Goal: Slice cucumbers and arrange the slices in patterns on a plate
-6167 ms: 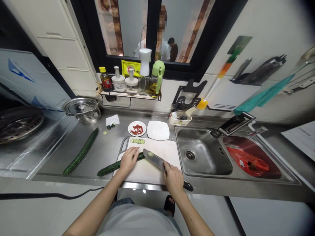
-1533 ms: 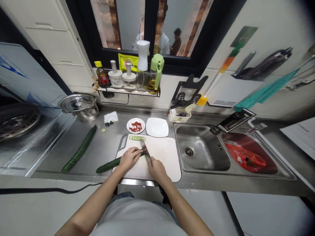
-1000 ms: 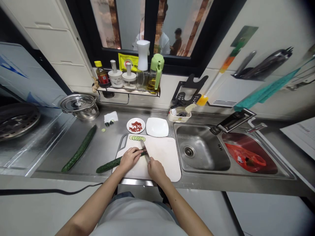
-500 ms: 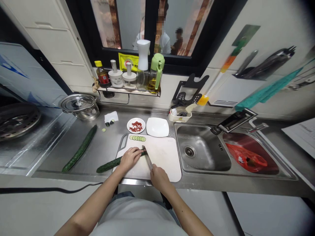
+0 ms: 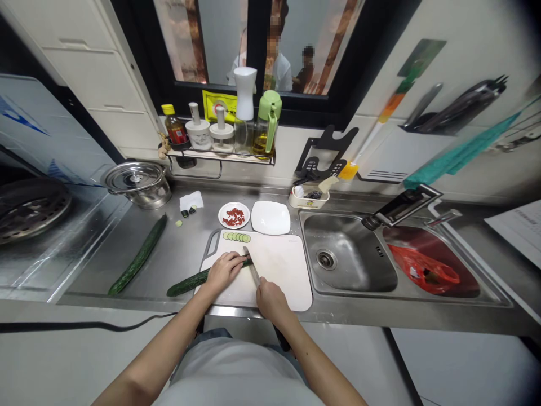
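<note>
Slanting far-right: cucumber (image 5: 188, 283) | left grip (image 5: 224, 271) curled over it | right grip (image 5: 271, 300) clenching knife (image 5: 254, 274)

A black-framed window (image 5: 257, 51), split by a central upright, fills the top middle, its panes showing grey and patchy brown. White drawer-like panels (image 5: 80, 73) stand to its left, a pale wall (image 5: 465, 34) to its right. A steel counter (image 5: 186, 254) runs below, with a double sink (image 5: 359, 270) set in. Light glints off the metal. The glossy pale floor (image 5: 71, 366) seems to lie below, though that edge is unclear.
</note>
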Action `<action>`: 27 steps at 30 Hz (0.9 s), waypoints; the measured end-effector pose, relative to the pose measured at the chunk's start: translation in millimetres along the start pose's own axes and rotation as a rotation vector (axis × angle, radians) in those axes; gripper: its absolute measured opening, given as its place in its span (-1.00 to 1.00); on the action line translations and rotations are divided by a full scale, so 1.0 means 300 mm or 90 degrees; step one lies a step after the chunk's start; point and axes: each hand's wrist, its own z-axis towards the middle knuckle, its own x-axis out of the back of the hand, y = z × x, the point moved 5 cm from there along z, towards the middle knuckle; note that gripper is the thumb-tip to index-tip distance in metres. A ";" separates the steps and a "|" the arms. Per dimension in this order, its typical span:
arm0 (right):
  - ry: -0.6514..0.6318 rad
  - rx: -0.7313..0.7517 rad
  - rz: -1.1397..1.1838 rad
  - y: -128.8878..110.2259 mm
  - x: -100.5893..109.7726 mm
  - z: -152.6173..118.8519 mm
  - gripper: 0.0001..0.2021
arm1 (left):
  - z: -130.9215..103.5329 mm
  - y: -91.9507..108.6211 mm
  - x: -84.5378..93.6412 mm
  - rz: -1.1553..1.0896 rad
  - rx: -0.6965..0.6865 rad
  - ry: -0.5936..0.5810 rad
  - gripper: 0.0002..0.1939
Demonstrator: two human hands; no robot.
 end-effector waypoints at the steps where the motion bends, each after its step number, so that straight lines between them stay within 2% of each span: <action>1: 0.000 0.001 0.001 0.000 0.000 -0.003 -0.68 | 0.000 0.000 0.001 -0.001 0.001 0.001 -0.72; 10: -0.011 0.006 -0.004 0.023 -0.020 -0.038 -0.68 | 0.003 -0.009 -0.005 -0.004 0.006 -0.005 -0.73; 22: 0.000 0.009 -0.008 -0.013 -0.002 0.016 -0.67 | 0.004 -0.004 0.000 -0.006 0.007 -0.001 -0.73; 27: -0.008 0.005 -0.016 -0.005 -0.011 0.001 -0.68 | 0.005 -0.009 -0.002 -0.012 0.013 -0.005 -0.74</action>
